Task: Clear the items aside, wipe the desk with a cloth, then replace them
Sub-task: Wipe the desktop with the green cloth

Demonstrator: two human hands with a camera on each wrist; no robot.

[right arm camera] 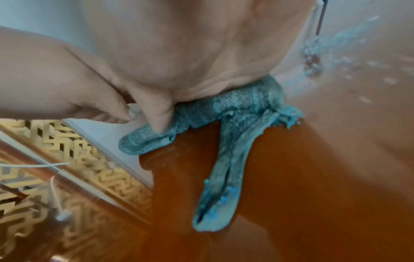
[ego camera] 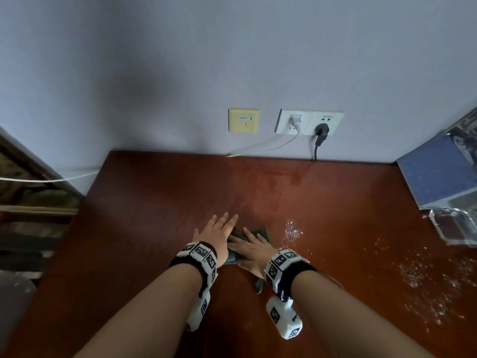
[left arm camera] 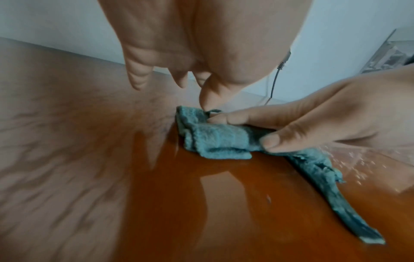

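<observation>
A crumpled green cloth point(ego camera: 261, 233) lies mid-desk on the reddish-brown desk point(ego camera: 160, 202). My right hand point(ego camera: 246, 246) lies flat on the cloth and presses it down, fingers straight; in the right wrist view the palm and thumb point(right arm camera: 161, 115) sit on the cloth point(right arm camera: 224, 109), with a loose tail trailing toward the wrist. My left hand point(ego camera: 219, 228) is just left of it, fingers straight. In the left wrist view its thumb tip point(left arm camera: 207, 102) touches the cloth's point(left arm camera: 215, 140) far edge beside the right hand's fingers point(left arm camera: 257, 118). Much of the cloth is hidden under the right hand.
Water droplets point(ego camera: 293, 232) speckle the desk right of the cloth and further right point(ego camera: 426, 275). A blue box point(ego camera: 436, 177) and a clear plastic container point(ego camera: 454, 228) stand at the right edge. Wall sockets point(ego camera: 309, 122) hold a black cable point(ego camera: 316, 148) and a white one. The desk's left edge drops off.
</observation>
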